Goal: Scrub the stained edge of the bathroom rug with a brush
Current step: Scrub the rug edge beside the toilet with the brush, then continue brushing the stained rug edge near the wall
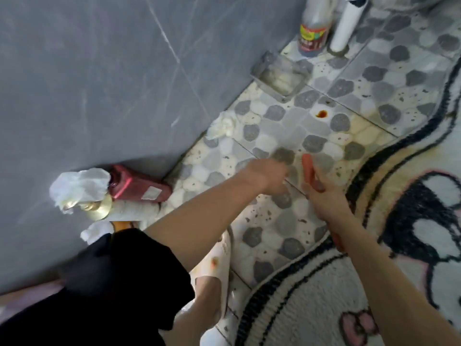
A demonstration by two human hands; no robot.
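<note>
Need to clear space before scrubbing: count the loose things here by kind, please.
Bottles: 2
White cylinder: 1
White wads: 3
Metal tray: 1
Brush: 1
Rug: 1
Total: 9

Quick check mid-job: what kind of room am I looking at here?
Most likely a bathroom or washroom floor: pebble-patterned floor tiles meet a grey tiled wall, a shaggy rug lies alongside, and a labelled bottle stands by the wall. The right hand grips an orange-handled brush.
</note>
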